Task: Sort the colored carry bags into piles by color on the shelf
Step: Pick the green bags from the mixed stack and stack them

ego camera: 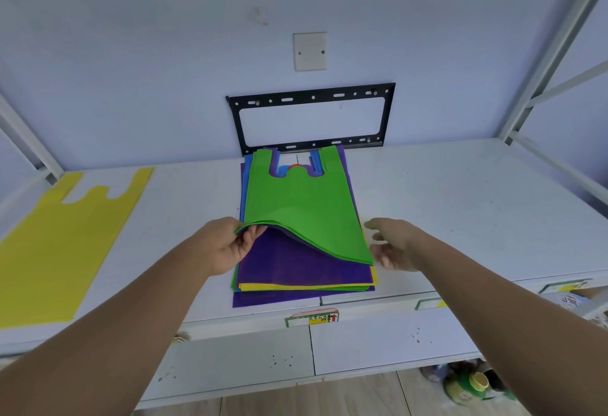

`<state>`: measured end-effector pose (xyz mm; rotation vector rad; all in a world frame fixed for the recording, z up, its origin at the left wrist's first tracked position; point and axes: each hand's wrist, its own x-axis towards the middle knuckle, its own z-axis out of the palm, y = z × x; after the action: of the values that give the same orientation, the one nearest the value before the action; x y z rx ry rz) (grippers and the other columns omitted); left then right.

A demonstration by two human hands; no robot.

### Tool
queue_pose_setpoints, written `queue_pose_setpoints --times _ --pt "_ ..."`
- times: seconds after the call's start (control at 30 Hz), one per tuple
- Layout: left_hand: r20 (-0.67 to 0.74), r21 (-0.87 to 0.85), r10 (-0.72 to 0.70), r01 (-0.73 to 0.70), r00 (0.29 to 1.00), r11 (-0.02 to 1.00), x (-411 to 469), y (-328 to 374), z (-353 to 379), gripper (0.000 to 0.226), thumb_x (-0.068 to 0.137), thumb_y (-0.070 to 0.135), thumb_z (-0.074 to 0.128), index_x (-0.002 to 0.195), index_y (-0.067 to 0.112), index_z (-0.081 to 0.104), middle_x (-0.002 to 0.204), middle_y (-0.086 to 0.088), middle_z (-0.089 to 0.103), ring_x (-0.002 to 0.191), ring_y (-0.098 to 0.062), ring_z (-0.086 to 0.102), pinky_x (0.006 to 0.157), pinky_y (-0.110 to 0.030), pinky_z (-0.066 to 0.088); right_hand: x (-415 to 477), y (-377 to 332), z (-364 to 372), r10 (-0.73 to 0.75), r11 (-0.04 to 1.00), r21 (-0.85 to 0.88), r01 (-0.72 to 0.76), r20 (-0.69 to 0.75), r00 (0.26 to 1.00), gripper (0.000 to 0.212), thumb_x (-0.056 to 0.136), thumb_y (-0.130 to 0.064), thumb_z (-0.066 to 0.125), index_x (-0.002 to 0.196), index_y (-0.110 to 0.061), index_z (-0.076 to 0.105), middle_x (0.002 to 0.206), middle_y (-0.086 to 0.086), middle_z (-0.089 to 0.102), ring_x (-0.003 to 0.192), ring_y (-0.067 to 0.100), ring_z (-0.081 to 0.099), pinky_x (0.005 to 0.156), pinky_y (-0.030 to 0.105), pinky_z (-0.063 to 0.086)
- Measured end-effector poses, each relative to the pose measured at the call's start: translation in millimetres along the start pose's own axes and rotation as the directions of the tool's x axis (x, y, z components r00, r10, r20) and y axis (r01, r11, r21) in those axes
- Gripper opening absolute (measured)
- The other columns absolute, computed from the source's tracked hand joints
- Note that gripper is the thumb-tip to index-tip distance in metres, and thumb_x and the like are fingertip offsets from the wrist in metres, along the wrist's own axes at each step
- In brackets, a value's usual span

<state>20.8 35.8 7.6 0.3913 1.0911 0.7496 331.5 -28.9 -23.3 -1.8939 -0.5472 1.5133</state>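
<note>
Green bag (302,208) corner pinched in your left hand (227,246), your right hand (394,244) spread loose beside the stack (306,271).

L hand (227,246) pinching near-left corner of top green bag (302,205), lifted off mixed stack (306,279); purple bag (296,264) exposed under. R hand (393,244) open, just beside stack's right edge. Yellow bag (62,241) flat far left on shelf (460,205).

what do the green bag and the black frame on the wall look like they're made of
Green bag: probably non-woven fabric, matte; the corner pinched by the left hand bends in a soft curve without glare. Black frame: likely painted metal, rigid thin bars with punched slots and screw heads, slight sheen.
</note>
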Motion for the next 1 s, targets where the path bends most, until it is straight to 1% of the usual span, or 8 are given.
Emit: queue_pose_setpoints --times 0.2,0.4,0.5,0.57,0.63,0.7,0.8,1.0 --pt "0.020 -0.062 -0.014 0.015 1.000 0.998 4 0 -1 0.032 0.097 -0.008 0.033 0.109 -0.002 0.062 0.092 -0.020 0.067 0.039 -0.008 0.060 0.035 -0.015 0.048 -12 7 9 0.032 0.986 -0.165 -0.019 0.074 0.997 0.036 0.095 -0.045 0.057 0.083 -0.011 0.057 0.061 0.006 0.058 0.044 0.015 0.055 0.040 0.018 0.041" --pt "-0.103 0.403 0.090 -0.041 0.991 0.914 4 -2 -2 0.013 0.098 -0.004 0.050 0.106 -0.009 0.058 0.074 -0.017 0.066 0.045 -0.012 0.061 0.040 -0.019 0.051 -16 5 13 -0.105 0.945 -0.310 0.101 0.003 0.994 0.021 0.093 -0.023 0.067 0.081 -0.006 0.065 0.055 0.005 0.064 0.052 0.018 0.063 0.055 0.027 0.056" --pt "-0.155 0.761 0.237 -0.037 0.959 0.647 15 -4 -12 0.016 0.090 0.005 0.062 0.101 -0.006 0.061 0.099 -0.023 0.068 0.079 -0.029 0.071 0.069 -0.037 0.061 -14 2 13 -0.182 0.924 -0.351 0.154 -0.050 0.982 0.023 0.090 -0.017 0.073 0.076 -0.003 0.061 0.053 0.008 0.060 0.046 0.018 0.063 0.065 0.034 0.060" --pt "-0.052 0.984 0.437 -0.028 0.898 0.174 15 -8 -12 0.028 0.086 0.024 0.068 0.104 0.004 0.062 0.115 -0.019 0.063 0.097 -0.031 0.065 0.088 -0.038 0.054 -15 -1 14 -0.204 0.915 -0.366 0.168 -0.059 0.977 0.022 0.089 -0.017 0.074 0.080 -0.001 0.061 0.059 0.011 0.062 0.042 0.016 0.063 0.057 0.030 0.059" --pt "0.201 0.979 0.520 -0.189 0.830 -0.076 4 -22 2 0.048 0.089 0.038 0.068 0.126 0.010 0.058 0.130 -0.012 0.057 0.110 -0.024 0.060 0.097 -0.037 0.049 -16 -3 15 -0.224 0.903 -0.388 0.185 -0.056 0.973 0.024 0.089 -0.019 0.074 0.077 -0.003 0.061 0.058 0.010 0.062 0.040 0.014 0.061 0.047 0.024 0.053" --pt "0.431 0.901 0.395 -0.413 0.811 -0.136 -15 -43 27 0.050 0.090 0.044 0.065 0.132 0.018 0.056 0.131 -0.001 0.060 0.113 -0.013 0.058 0.097 -0.030 0.047 -17 -4 17 -0.200 0.933 -0.309 0.185 -0.017 0.980 0.026 0.089 -0.021 0.074 0.073 -0.006 0.061 0.056 0.006 0.062 0.044 0.013 0.063 0.046 0.022 0.050" --pt "0.564 0.821 0.206 -0.516 0.799 -0.246 -21 -74 59 0.058 0.085 0.058 0.065 0.131 0.025 0.056 0.128 0.009 0.060 0.113 -0.007 0.057 0.094 -0.028 0.046 -21 -3 20 -0.103 0.992 -0.063 0.110 0.110 0.989 0.021 0.091 -0.023 0.072 0.080 -0.006 0.065 0.062 0.007 0.068 0.053 0.015 0.070 0.046 0.023 0.054" --pt "0.632 0.772 0.301 -0.548 0.714 -0.320 2 -96 74 0.024 0.092 0.043 0.062 0.098 0.021 0.068 0.092 0.002 0.071 0.082 -0.015 0.065 0.077 -0.040 0.055 -19 13 15 -0.023 0.994 0.108 -0.002 0.234 0.972 0.026 0.094 -0.029 0.067 0.080 -0.007 0.066 0.073 0.014 0.074 0.066 0.027 0.075 0.058 0.033 0.063"
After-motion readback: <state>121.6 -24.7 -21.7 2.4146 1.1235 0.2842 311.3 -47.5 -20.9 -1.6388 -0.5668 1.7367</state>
